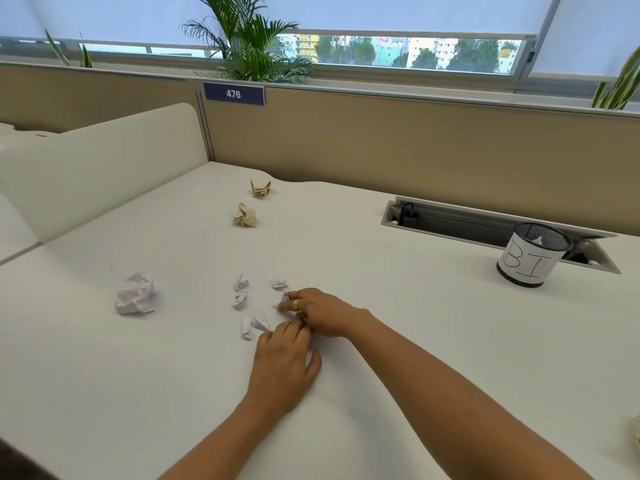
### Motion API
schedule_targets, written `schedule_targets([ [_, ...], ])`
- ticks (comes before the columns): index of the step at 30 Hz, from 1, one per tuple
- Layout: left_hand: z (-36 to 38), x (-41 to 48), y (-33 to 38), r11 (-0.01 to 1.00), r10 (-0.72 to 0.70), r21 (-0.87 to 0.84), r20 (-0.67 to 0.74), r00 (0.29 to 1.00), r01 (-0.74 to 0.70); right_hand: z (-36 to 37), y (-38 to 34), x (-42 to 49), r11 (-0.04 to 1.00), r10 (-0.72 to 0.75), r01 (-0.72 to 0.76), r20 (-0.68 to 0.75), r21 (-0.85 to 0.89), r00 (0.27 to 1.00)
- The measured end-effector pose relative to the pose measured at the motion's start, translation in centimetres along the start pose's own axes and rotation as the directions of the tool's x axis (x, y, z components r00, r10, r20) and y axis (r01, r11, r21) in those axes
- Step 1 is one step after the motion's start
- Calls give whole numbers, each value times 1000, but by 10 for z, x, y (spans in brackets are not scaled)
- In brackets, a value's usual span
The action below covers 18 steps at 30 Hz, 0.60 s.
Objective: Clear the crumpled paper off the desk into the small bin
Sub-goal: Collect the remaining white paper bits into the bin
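Observation:
Several crumpled papers lie on the white desk [398,306]. A large white ball [135,294] sits at the left, and small white scraps [241,282] [280,282] [259,320] lie in the middle. Two brown balls [246,215] [260,188] lie farther back. My right hand [322,311], wearing a ring, curls its fingertips round a small white scrap [284,301]. My left hand [284,368] rests flat on the desk just below it, fingertips close to the scraps. The small bin [530,261], a black mesh cup with a white label, stands far right with a bit of white paper inside.
An open cable tray [450,220] with a plug runs along the back right, behind the bin. A tan partition [381,140] closes the back and a cream divider [104,168] the left. Another crumpled piece [636,434] shows at the right edge.

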<state>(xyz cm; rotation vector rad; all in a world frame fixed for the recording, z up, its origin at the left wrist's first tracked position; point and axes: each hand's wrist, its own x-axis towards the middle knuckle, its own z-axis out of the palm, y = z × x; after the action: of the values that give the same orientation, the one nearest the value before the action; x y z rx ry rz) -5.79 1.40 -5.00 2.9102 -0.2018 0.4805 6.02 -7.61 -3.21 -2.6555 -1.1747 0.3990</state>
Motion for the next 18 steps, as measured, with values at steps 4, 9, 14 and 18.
schedule_targets([
  [4, 2, 1, -1, 1000, -2, 14, -8, 1000, 3, 1, 5, -9, 999, -13, 10, -115, -31, 993],
  [9, 3, 1, -3, 999, -3, 43, -49, 999, 5, 4, 9, -18, 999, 41, -45, -205, -15, 978],
  [14, 1, 3, -14, 962, -248, 101, -57, 967, 253, 4, 13, -25, 993, 115, -120, -222, -8, 968],
  [18, 9, 5, -29, 915, -402, 52, 2, 916, 401, 4, 17, -31, 991, 132, -137, -224, -6, 966],
])
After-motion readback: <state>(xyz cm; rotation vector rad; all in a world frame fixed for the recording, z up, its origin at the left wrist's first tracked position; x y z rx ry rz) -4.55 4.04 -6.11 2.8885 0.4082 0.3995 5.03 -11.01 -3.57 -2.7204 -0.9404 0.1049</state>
